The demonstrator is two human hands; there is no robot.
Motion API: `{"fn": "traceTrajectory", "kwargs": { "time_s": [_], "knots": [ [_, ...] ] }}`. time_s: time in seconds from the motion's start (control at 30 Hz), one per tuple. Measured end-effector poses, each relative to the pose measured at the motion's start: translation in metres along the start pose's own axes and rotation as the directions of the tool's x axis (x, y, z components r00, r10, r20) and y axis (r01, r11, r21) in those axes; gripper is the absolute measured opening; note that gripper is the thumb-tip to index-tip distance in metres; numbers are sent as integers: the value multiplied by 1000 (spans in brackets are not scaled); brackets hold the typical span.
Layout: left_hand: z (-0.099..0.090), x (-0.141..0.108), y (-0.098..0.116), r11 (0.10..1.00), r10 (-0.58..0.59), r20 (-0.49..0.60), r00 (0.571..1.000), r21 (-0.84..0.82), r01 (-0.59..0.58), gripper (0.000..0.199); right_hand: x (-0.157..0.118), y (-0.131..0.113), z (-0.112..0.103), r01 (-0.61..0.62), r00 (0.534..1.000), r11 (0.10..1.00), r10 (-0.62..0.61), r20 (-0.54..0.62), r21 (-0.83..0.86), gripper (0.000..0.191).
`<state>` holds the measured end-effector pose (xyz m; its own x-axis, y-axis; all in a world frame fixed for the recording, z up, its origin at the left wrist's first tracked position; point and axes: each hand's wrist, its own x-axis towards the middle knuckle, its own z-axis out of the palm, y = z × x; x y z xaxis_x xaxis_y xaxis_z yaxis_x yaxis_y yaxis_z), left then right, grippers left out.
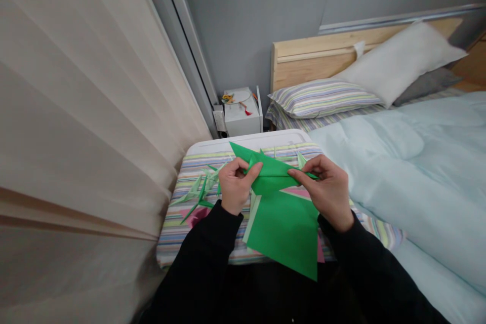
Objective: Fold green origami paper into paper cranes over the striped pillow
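A folded green paper (271, 174) is held up over the small table between my two hands. My left hand (237, 184) pinches its left part between thumb and fingers. At the right end, my right hand (328, 187) pinches a narrow point of the same paper. Below them lies a stack of flat green sheets (284, 230), with pale green and pink edges showing beneath. Several folded green paper pieces (203, 190) lie left of my left hand, next to a pink folded paper (197, 216).
The table (250, 139) has a striped cloth (170, 235). A curtain (94, 111) hangs at the left. Behind stands a white cabinet (243, 121) with small items on it. To the right is a bed with a pale blue quilt (410, 162) and pillows (406, 61).
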<state>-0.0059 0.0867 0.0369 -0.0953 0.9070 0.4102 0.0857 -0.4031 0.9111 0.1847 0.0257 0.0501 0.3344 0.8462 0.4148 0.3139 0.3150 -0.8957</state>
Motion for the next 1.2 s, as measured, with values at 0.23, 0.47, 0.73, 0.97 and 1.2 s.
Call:
{"fn": "traceTrajectory", "kwargs": {
  "time_s": [0.23,0.47,0.73,0.97,1.2],
  "knots": [
    [3,-1,6,970,-63,62,996,-232,76,39,2,4,-2,-6,1000,999,5,12,53,24],
    [-16,9,13,618,-142,523,840,-616,488,88,34,-4,-48,-20,990,1000,18,141,13,17],
    [-11,8,3,677,-228,933,280,-55,734,74,41,-16,-34,-92,723,996,81,686,-20,25],
    [-2,-4,6,743,-263,941,212,57,667,45,38,-7,-10,73,796,993,-1,606,-94,20],
    [-2,-5,7,761,-285,931,228,75,644,41,45,-4,-30,-111,692,988,154,705,-107,25]
  ]
}}
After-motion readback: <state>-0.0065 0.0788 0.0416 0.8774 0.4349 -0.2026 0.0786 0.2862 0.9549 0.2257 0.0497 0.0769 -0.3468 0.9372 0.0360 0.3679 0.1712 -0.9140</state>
